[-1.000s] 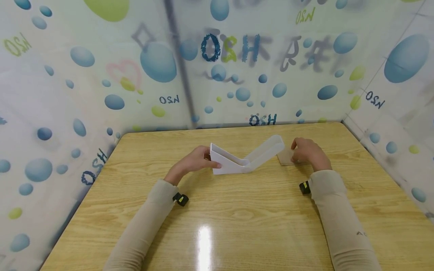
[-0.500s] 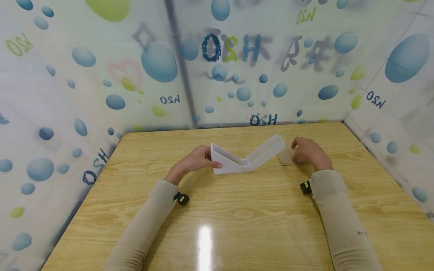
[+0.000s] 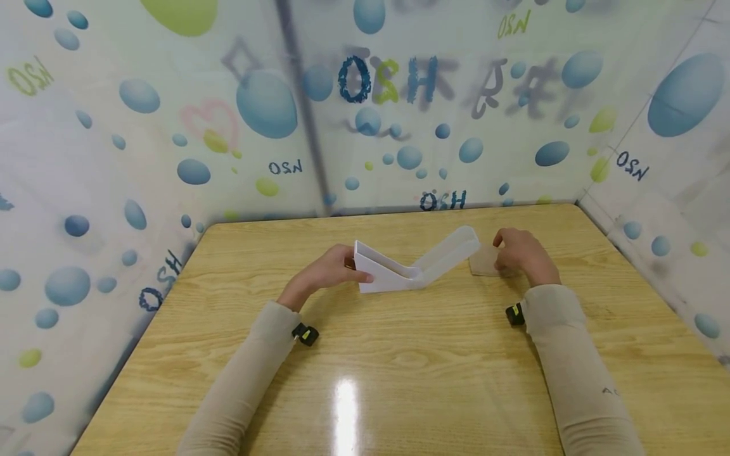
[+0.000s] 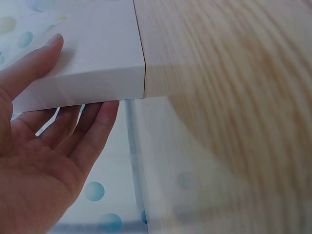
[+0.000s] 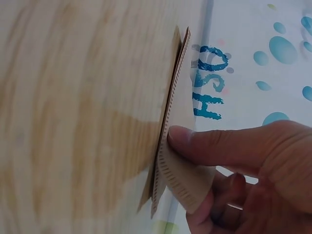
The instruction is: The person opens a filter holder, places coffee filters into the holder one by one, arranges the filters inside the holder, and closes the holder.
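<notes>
My left hand [image 3: 327, 269] grips the closed end of a white wedge-shaped box [image 3: 384, 273] at the middle back of the table. In the left wrist view, the thumb lies on one broad side of the box and the fingers reach around its end. A translucent lid [image 3: 449, 252] is swung open from the box toward the right. Beside it, my right hand [image 3: 521, 253] pinches the edge of brown paper coffee filters [image 3: 481, 262] lying on the table. The right wrist view shows their crimped seams, with one filter [image 5: 187, 183] bent up between thumb and fingers.
The wooden table [image 3: 422, 367] runs back to a white printed curtain [image 3: 399, 158], which also stands on both sides. A black wrist camera [image 3: 306, 334] hangs at the left cuff and another wrist camera [image 3: 515, 315] at the right.
My right hand has lifted slightly, moving up and a little right in the head view, and the filters have shifted a little with it. My left hand, the box and lid stay put.
</notes>
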Demonstrator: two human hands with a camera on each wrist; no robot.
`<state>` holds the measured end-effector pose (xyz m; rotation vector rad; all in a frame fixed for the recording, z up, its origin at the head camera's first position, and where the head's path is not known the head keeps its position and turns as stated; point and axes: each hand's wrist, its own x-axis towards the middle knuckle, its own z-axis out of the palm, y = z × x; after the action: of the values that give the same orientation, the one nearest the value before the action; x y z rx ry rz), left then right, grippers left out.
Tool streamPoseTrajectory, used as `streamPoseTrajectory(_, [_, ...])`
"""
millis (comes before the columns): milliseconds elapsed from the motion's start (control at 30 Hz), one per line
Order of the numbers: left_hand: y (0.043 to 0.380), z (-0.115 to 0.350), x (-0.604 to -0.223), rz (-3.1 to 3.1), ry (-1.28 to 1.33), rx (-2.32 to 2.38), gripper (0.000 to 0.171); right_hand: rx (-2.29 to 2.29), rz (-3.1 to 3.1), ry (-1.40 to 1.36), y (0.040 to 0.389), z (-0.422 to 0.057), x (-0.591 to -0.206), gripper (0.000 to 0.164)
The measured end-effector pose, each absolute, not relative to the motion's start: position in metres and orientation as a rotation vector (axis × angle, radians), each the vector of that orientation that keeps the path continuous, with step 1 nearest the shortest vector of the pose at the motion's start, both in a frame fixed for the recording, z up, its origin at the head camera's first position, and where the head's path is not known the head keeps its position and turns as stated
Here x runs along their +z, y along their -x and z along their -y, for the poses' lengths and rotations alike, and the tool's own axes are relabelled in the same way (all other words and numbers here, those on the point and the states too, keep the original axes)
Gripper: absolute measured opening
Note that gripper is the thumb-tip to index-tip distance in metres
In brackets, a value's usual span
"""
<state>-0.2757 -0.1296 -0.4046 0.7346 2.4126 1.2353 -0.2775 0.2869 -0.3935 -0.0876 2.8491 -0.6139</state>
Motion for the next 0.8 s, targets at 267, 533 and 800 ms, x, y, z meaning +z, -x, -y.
streamPoseTrajectory(267, [0.275,0.130,-0.403,-2.410,-0.733,1.241,0.038,-0.513,-2.908,0.055,0.279,-0.291,-0.396,0.034])
streamPoseTrajectory(533, [0.274,0.129,-0.402,-2.409,-0.729,1.241,0.038,-0.501,-2.938,0.049,0.279,-0.296,-0.394,0.040])
streamPoseTrajectory(800, [0.275,0.130,-0.404,-2.410,-0.719,1.236,0.039,-0.566,-2.931,0.051,0.276,-0.296,-0.380,0.043])
